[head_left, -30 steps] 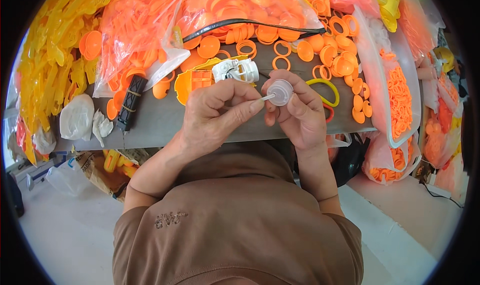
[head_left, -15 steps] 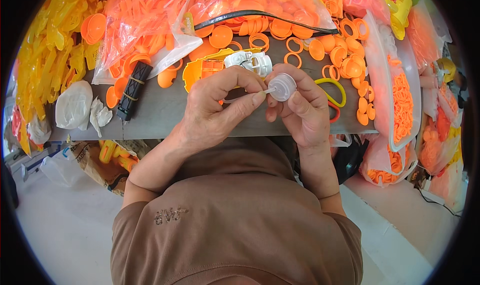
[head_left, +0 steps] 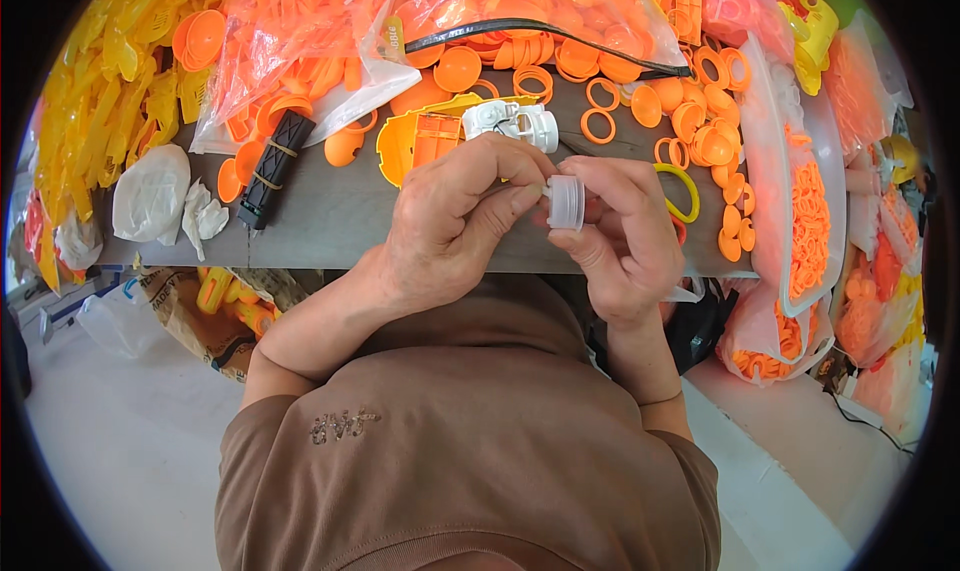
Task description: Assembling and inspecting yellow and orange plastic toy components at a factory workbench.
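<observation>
Over the table's near edge, my right hand (head_left: pixel 628 241) grips a small translucent plastic spool-like round piece (head_left: pixel 566 203) between thumb and fingers, its ridged side facing me. My left hand (head_left: pixel 448 226) is closed in a pinch at the left side of that piece. The thin white strand it pinched a moment earlier is now mostly hidden by the fingers. Just beyond my hands lies a yellow plastic shell (head_left: pixel 394 155) with an orange part (head_left: pixel 437 137) in it and a white plastic mechanism (head_left: pixel 512 123) against it. A yellow-and-red looped handle (head_left: pixel 688 196) shows behind my right hand.
Orange rings (head_left: pixel 598 126) and orange half-round cups (head_left: pixel 712 143) lie scattered at the right. Clear bags of orange parts (head_left: pixel 300 41) fill the back. Yellow parts (head_left: pixel 100 91) heap up at the left, near a black rubber-banded bar (head_left: pixel 275 169). A white bin (head_left: pixel 835 206) stands right.
My right hand has turned the round piece from face-on to side-on. My left hand keeps its pinch close to it. The whole view has shifted slightly.
</observation>
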`<action>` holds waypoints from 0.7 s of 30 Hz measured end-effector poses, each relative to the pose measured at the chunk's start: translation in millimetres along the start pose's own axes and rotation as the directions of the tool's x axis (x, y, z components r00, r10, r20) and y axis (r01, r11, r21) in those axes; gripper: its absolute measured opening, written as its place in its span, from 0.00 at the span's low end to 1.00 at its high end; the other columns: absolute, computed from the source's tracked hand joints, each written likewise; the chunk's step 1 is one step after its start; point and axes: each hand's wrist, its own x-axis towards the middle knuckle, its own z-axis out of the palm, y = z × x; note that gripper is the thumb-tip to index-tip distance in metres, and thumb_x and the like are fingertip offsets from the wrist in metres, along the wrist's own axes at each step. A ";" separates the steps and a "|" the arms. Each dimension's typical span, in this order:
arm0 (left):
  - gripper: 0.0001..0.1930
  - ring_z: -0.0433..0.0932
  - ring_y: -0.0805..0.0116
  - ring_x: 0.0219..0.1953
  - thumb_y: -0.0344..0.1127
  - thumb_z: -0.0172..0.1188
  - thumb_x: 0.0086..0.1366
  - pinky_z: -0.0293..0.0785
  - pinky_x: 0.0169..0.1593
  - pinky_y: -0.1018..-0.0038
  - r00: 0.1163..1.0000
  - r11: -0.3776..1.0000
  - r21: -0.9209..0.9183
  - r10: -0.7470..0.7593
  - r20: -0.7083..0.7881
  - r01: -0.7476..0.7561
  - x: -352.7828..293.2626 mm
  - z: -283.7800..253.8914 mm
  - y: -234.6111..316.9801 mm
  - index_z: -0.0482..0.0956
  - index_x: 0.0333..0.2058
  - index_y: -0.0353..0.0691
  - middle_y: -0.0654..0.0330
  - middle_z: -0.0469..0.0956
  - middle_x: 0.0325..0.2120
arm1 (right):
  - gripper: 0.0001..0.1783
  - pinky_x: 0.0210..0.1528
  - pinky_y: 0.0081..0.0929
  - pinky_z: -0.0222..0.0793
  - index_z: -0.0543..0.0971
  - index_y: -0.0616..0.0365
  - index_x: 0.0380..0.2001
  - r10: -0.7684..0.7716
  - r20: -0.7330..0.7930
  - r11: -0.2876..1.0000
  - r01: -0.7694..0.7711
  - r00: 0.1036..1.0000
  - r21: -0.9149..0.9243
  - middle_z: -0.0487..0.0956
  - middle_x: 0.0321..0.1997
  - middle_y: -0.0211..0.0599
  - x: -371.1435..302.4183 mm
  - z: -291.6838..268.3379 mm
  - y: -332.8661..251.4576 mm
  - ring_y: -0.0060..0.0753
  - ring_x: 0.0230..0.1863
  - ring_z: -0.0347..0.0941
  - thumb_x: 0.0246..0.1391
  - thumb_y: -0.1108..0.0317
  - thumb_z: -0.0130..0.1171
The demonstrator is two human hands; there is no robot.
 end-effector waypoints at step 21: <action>0.32 0.74 0.68 0.46 0.21 0.66 0.50 0.70 0.49 0.71 0.972 0.899 -0.378 -0.180 0.149 0.224 -0.8 -5.5 -1.9 0.62 0.53 0.30 0.51 0.75 0.43 | 0.27 0.37 0.22 0.73 0.72 0.62 0.48 -0.080 -0.009 0.996 0.080 0.997 -0.034 0.76 0.43 0.41 -0.6 -9.8 -19.6 0.34 0.37 0.74 0.41 0.85 0.60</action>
